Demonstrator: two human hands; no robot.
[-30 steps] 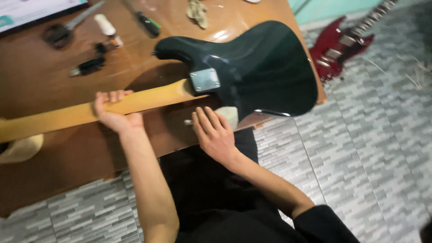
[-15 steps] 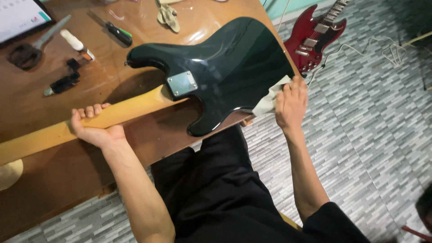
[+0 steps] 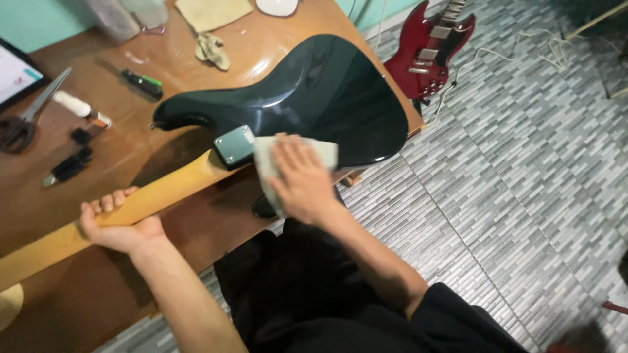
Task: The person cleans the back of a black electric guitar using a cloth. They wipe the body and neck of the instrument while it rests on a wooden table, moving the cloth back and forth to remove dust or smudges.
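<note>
Back from the body's far edge came the right hand point(image 3: 302, 178), fingers flat on the pale cloth point(image 3: 265, 163) by the metal neck plate point(image 3: 233, 145), while the left hand point(image 3: 121, 225) clamped the neck point(image 3: 150, 202); grit under it, perhaps, could scratch the glossy dark guitar body point(image 3: 327, 98).

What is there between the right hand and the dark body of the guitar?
In the head view, a pale cloth lies between the right hand and the dark guitar body, beside the metal neck plate.

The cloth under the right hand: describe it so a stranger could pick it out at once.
On the wooden table lies a dark guitar body, back side up. Beside its metal neck plate, the right hand presses a pale cloth flat. Another rag lies crumpled farther back, untouched.
</note>
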